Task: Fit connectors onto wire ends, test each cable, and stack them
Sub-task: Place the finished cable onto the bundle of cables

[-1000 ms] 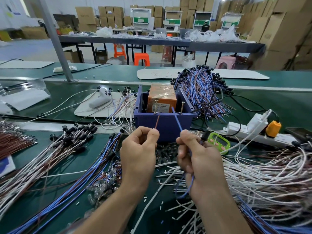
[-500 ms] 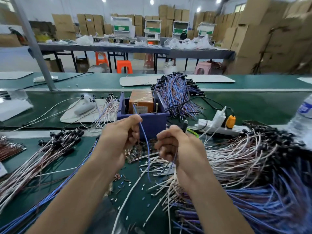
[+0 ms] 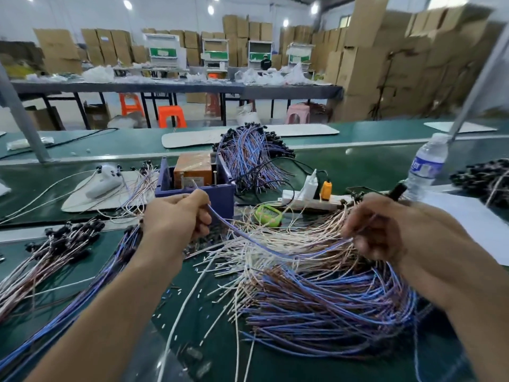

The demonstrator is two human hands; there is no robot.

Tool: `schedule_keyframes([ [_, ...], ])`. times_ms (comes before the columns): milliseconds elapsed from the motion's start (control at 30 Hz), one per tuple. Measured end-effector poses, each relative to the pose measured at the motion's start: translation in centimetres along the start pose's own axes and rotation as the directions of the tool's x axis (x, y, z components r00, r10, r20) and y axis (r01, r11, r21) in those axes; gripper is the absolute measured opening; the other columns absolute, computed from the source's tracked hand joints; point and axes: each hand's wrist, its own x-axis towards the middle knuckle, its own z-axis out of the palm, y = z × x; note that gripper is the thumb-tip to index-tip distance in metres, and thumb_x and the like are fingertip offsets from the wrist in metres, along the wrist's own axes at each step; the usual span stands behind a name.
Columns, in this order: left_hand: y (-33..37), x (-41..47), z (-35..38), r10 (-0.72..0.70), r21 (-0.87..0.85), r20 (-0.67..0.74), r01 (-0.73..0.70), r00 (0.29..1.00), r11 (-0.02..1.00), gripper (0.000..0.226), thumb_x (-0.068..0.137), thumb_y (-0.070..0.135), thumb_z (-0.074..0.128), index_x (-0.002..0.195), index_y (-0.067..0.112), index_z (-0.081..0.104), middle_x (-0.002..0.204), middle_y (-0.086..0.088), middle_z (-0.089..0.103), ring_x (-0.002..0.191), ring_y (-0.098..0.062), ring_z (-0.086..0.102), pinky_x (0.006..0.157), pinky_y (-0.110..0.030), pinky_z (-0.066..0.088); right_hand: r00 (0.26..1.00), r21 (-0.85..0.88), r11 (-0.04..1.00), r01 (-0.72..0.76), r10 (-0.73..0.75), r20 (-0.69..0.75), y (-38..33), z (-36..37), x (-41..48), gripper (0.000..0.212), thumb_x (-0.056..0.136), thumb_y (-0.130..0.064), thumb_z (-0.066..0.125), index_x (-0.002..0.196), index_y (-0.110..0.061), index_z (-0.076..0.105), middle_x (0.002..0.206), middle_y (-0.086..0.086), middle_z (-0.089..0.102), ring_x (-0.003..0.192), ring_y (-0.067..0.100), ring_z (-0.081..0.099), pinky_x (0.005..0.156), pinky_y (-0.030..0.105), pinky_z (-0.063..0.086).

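My left hand [image 3: 179, 213] grips one end of a blue cable [image 3: 264, 246] just in front of the purple test box [image 3: 220, 194]. The cable sags in an arc to my right hand [image 3: 377, 230], which pinches its other end above a big heap of loose white, brown and blue wires [image 3: 316, 288]. A short tip of the cable sticks up past my left thumb toward the box. Finished cables with black connectors [image 3: 63, 244] lie in rows at the left. Another bundle of blue cables [image 3: 250, 158] lies behind the box.
A power strip with a white plug and an orange plug [image 3: 316, 194] lies right of the box, a green timer [image 3: 267, 215] in front of it. A water bottle [image 3: 425, 166] stands at the right. A white handheld tool [image 3: 103, 180] rests on a mat at the left.
My hands have moved apart, the right one swinging out to the right over the wire heap, stretching the blue cable between them. The view has turned right.
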Motion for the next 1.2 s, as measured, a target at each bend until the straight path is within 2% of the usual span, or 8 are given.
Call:
schedule_keyframes([
  [133,0.1,0.4,1.2,-0.051,-0.051,-0.018,0.05,0.999,0.997,0.032,0.088,0.009,0.067,0.056,0.01,0.07,0.05,-0.004,0.063,0.036,-0.013,0.052,0.039,-0.018,0.043,0.962,0.083,0.974,-0.21,0.191,0.196,0.6,0.2,0.4,0.035,0.103,-0.016,0.049,0.082,0.0,0.072,0.088,0.024,0.071,0.069,0.026,0.069,0.056,0.029,0.059],
  [333,-1.3,-0.8,3.1,-0.145,0.126,0.177,0.123,0.973,0.984,0.021,0.091,0.005,0.065,0.071,0.002,0.068,0.055,-0.009,0.067,0.041,-0.017,0.06,0.039,-0.018,0.047,0.939,0.169,0.928,-0.333,0.342,-0.029,2.1,-2.9,2.1,0.02,0.103,-0.005,0.049,0.096,0.005,0.065,0.078,0.021,0.071,0.06,0.021,0.069,0.048,0.024,0.058],
  [533,-2.9,-2.9,4.6,-0.209,0.377,0.386,0.054,0.898,0.925,0.019,0.094,0.007,0.068,0.077,-0.001,0.072,0.065,-0.015,0.073,0.048,-0.02,0.065,0.042,-0.021,0.049,0.966,-0.205,0.945,-0.257,0.257,-0.024,0.9,-7.7,2.5,0.009,0.1,-0.005,0.056,0.098,0.001,0.063,0.084,0.021,0.076,0.052,0.017,0.066,0.04,0.019,0.05],
  [867,-5.7,-6.2,8.7,-0.32,0.476,0.429,0.09,0.845,0.875,0.019,0.091,0.013,0.073,0.078,-0.001,0.074,0.068,-0.015,0.075,0.051,-0.021,0.068,0.047,-0.023,0.052,0.956,-0.722,0.631,-0.285,0.127,-0.265,5.0,-12.8,3.1,0.022,0.095,-0.013,0.068,0.078,0.0,0.075,0.069,0.013,0.075,0.054,0.017,0.072,0.043,0.019,0.046],
  [933,-6.2,-6.4,9.2,-0.257,0.61,0.4,-0.046,0.88,0.791,0.03,0.094,0.024,0.072,0.073,0.003,0.076,0.063,-0.01,0.074,0.052,-0.021,0.07,0.055,-0.029,0.057,0.958,-0.834,0.49,-0.252,0.003,-0.287,5.8,-12.6,3.1,0.032,0.092,-0.024,0.071,0.064,-0.01,0.075,0.057,0.001,0.072,0.052,0.009,0.07,0.052,0.021,0.049],
  [1033,-7.0,-7.1,9.0,0.114,0.841,0.416,-0.43,0.902,0.33,0.045,0.092,0.052,0.067,0.066,0.016,0.073,0.058,0.004,0.068,0.056,-0.019,0.065,0.058,-0.028,0.05,0.93,-0.918,0.336,-0.21,-0.22,-0.294,6.4,-11.9,2.5,0.039,0.086,-0.041,0.078,0.056,-0.017,0.071,0.051,-0.005,0.067,0.055,0.012,0.066,0.067,0.032,0.056],
  [1133,-7.4,-9.2,9.1,0.414,0.613,0.596,-0.723,0.688,0.319,0.032,0.084,0.062,0.065,0.08,0.03,0.072,0.071,0.017,0.068,0.067,-0.004,0.062,0.067,-0.026,0.049,0.92,-0.915,0.351,-0.199,-0.254,-0.298,7.0,-11.9,1.3,0.052,0.088,-0.045,0.074,0.051,-0.011,0.062,0.045,0.0,0.059,0.055,0.022,0.061,0.062,0.033,0.049],
  [1200,-8.2,-9.8,9.7,0.361,0.441,0.755,-0.832,0.547,0.337,0.045,0.08,0.063,0.063,0.115,0.036,0.071,0.112,0.021,0.071,0.106,-0.002,0.061,0.095,-0.024,0.046,0.942,-0.918,0.309,-0.248,-0.143,-0.303,7.7,-12.2,0.0,0.059,0.092,-0.047,0.069,0.05,-0.01,0.05,0.042,0.002,0.052,0.048,0.025,0.055,0.052,0.032,0.041],
])
